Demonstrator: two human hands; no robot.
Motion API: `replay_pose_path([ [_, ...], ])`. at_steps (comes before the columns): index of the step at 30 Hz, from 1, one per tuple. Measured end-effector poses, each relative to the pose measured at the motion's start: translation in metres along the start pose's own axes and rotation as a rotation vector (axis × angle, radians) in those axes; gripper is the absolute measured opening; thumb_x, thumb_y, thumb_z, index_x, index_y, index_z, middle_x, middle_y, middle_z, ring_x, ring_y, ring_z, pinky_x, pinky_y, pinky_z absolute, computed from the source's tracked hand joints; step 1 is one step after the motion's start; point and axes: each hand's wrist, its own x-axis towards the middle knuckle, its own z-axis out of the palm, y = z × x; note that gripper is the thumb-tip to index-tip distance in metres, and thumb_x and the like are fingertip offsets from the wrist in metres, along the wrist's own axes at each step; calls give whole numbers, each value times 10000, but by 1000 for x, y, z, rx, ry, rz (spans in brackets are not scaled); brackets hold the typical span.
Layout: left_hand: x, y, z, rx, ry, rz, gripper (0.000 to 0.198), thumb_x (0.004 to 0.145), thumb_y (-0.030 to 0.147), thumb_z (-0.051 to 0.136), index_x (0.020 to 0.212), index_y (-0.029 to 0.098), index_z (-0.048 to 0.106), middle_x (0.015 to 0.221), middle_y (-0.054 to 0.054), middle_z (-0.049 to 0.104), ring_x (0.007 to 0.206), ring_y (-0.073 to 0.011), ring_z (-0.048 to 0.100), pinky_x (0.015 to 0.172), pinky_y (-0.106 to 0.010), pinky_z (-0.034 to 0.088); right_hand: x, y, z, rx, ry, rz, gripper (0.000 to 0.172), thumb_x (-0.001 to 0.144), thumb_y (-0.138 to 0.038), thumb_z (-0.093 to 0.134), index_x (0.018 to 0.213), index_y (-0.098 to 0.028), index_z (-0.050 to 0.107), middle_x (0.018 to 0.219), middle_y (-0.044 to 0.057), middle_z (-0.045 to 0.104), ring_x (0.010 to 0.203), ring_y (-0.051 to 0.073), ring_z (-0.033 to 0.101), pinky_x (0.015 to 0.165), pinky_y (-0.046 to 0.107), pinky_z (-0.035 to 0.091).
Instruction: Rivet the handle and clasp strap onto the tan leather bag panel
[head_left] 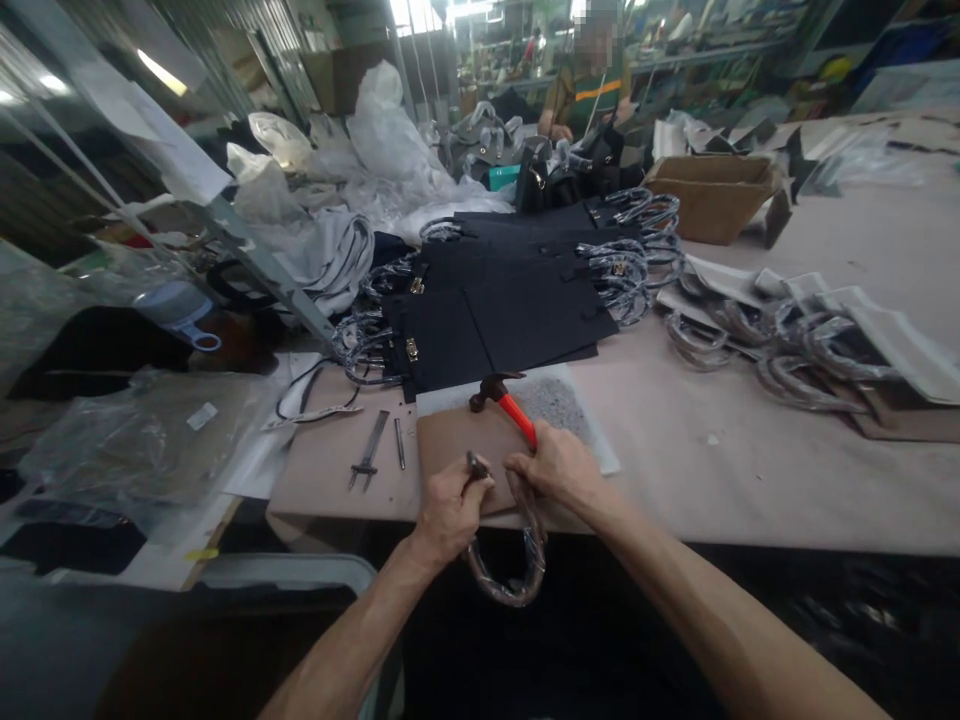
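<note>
Your right hand (559,462) is wrapped around the red grip of the hammer (516,410), with the hammer head above the far part of the brown panel (450,432). Your left hand (448,510) is curled around a dark piece (475,466) of unclear form. The U-shaped, plastic-wrapped handle (516,598) hangs between your hands, at the front edge of the table (675,470).

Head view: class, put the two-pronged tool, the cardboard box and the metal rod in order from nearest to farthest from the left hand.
1. Metal rod: just to the left of the left hand.
2. Two-pronged tool: also left, beyond the rod.
3. Cardboard box: far off, ahead and to the right.
</note>
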Motion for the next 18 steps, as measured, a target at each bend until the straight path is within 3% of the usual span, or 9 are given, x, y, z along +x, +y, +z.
replay_pose_path([
  [3, 5, -1, -14, -220, 211, -189, 174, 918, 332, 591, 929, 169, 649, 876, -54, 730, 810, -192, 706, 774, -295, 569, 1, 1, 1, -4, 10, 19, 464, 814, -549, 683, 1062, -165, 608, 890, 123, 721, 825, 306, 693, 602, 327, 383],
  [6, 10, -8, -39, -265, 321, -259, 273, 877, 413, 653, 978, 160, 643, 892, -56, 735, 797, -199, 717, 768, -305, 588, 1, 1, 2, -4, -2, 32, 462, 811, -564, 687, 1055, -181, 601, 878, 113, 719, 811, 307, 694, 598, 329, 387],
  [11, 8, -25, -75, -136, 371, -374, 332, 812, 445, 680, 965, 152, 657, 819, -45, 725, 727, -194, 706, 692, -287, 604, 3, 3, 5, 7, -4, 23, 437, 814, -571, 681, 1020, -195, 600, 853, 96, 710, 792, 299, 686, 584, 327, 375],
  [18, 1, -55, -90, 62, 281, -559, 377, 760, 475, 634, 933, 142, 671, 731, -50, 709, 607, -201, 683, 527, -255, 543, 6, 2, 4, -32, -34, 34, 477, 819, -598, 668, 1044, -183, 605, 864, 99, 710, 811, 294, 680, 597, 331, 371],
])
